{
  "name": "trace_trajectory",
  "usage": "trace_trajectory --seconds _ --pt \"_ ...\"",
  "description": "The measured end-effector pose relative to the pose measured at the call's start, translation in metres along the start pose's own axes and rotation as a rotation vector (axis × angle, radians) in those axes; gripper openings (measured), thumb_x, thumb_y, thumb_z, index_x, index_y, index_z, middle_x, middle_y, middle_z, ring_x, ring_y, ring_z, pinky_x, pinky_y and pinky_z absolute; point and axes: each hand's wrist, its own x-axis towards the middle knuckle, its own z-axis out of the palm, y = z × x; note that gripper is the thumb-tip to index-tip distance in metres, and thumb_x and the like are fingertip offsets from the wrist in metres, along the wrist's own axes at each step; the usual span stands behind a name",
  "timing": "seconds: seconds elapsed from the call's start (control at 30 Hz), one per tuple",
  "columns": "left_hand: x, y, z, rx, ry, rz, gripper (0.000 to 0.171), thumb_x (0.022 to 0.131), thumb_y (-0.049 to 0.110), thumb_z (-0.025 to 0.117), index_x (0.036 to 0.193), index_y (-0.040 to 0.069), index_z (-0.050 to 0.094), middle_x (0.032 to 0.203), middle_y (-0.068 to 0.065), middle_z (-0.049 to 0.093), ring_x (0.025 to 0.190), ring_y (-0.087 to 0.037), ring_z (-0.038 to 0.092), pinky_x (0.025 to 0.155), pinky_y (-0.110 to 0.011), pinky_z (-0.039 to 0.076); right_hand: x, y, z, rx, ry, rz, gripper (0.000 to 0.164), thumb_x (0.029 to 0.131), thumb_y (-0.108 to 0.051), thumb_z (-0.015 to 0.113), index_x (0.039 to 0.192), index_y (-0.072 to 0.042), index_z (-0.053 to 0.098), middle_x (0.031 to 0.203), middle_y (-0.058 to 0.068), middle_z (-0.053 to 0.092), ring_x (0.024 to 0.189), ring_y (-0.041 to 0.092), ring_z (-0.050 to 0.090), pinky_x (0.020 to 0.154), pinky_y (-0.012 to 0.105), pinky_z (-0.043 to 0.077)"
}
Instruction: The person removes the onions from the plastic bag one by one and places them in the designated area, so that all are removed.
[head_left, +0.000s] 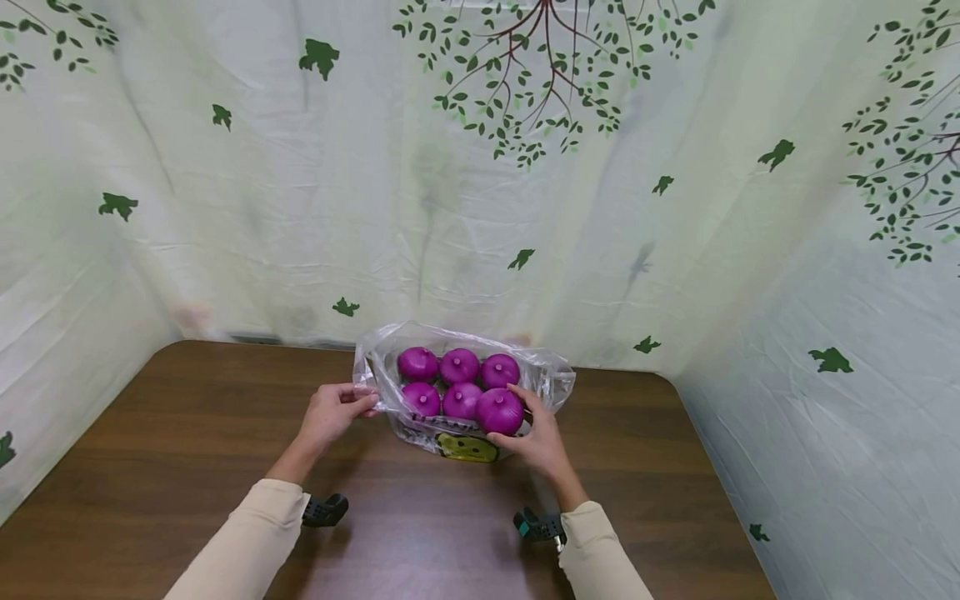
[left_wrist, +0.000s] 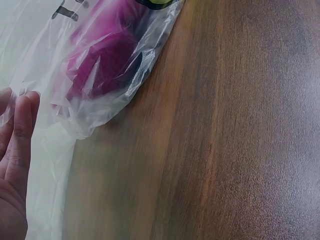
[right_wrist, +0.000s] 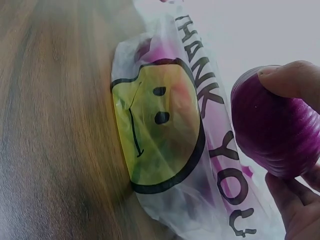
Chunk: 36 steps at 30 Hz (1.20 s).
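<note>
A clear plastic bag (head_left: 386, 379) lies with its mouth spread wide toward the back of the table. Inside it, in two rows, sit several round purple onions (head_left: 459, 365), each with a small nub on top. My left hand (head_left: 334, 414) pinches the bag's left edge between thumb and fingers. Held at its sides by the thumb and fingers of my right hand (head_left: 542, 442) is one purple onion (right_wrist: 275, 122), at the front right corner of the group. In the right wrist view this onion shows fine ridges and stands over the bag's printed side.
The bag's front bears a yellow smiling face (right_wrist: 165, 130) and black THANK YOU lettering. Beneath is a brown wooden table (head_left: 420, 533). A pale curtain (head_left: 285, 208) with green leaf prints hangs behind the table and along both sides.
</note>
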Motion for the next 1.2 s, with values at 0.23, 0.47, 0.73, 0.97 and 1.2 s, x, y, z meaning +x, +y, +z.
trace_trajectory --seconds 0.23,0.47,0.73,0.97,1.2 --pt "0.001 -0.001 -0.002 0.004 0.010 0.020 0.029 0.093 0.008 0.064 0.111 -0.014 0.064 0.097 -0.019 0.071 0.075 -0.013 0.069 0.079 -0.036 0.058 -0.004 -0.010 0.002 -0.006 -0.022 -0.002 0.074 0.070 -0.001 0.084 0.135 0.003 0.048 0.132 0.028 0.049 0.118 0.045 0.049 0.096 0.058 0.045" --pt "0.001 0.001 -0.002 0.044 0.002 0.025 0.026 0.093 0.008 0.064 0.109 -0.012 0.065 0.092 -0.016 0.072 0.075 -0.011 0.068 0.081 -0.040 0.057 -0.008 -0.006 0.007 -0.005 -0.042 -0.050 0.075 0.069 -0.008 0.087 0.134 -0.006 0.051 0.133 0.016 0.052 0.119 0.033 0.052 0.097 0.049 0.047" --pt "0.001 0.003 -0.002 0.030 0.000 0.025 0.028 0.093 0.008 0.064 0.110 -0.013 0.064 0.094 -0.018 0.071 0.074 -0.010 0.068 0.080 -0.038 0.057 -0.013 -0.008 0.017 0.075 -0.091 -0.069 0.074 0.068 -0.008 0.087 0.132 -0.005 0.051 0.130 0.017 0.053 0.117 0.037 0.053 0.098 0.051 0.046" --pt "0.001 0.003 -0.001 0.021 0.000 0.028 0.028 0.092 0.009 0.065 0.110 -0.013 0.065 0.093 -0.017 0.071 0.077 -0.019 0.070 0.079 -0.038 0.058 -0.019 -0.011 0.024 0.120 -0.121 -0.075 0.076 0.067 -0.001 0.086 0.134 -0.001 0.049 0.131 0.020 0.052 0.119 0.037 0.051 0.100 0.049 0.045" --pt "0.002 0.001 -0.001 0.007 -0.009 0.025 0.029 0.092 0.009 0.065 0.110 -0.013 0.064 0.092 -0.017 0.071 0.078 -0.020 0.070 0.078 -0.037 0.058 -0.030 -0.040 0.028 0.079 -0.148 -0.108 0.074 0.067 0.001 0.084 0.132 0.006 0.049 0.129 0.023 0.053 0.116 0.037 0.055 0.097 0.044 0.048"
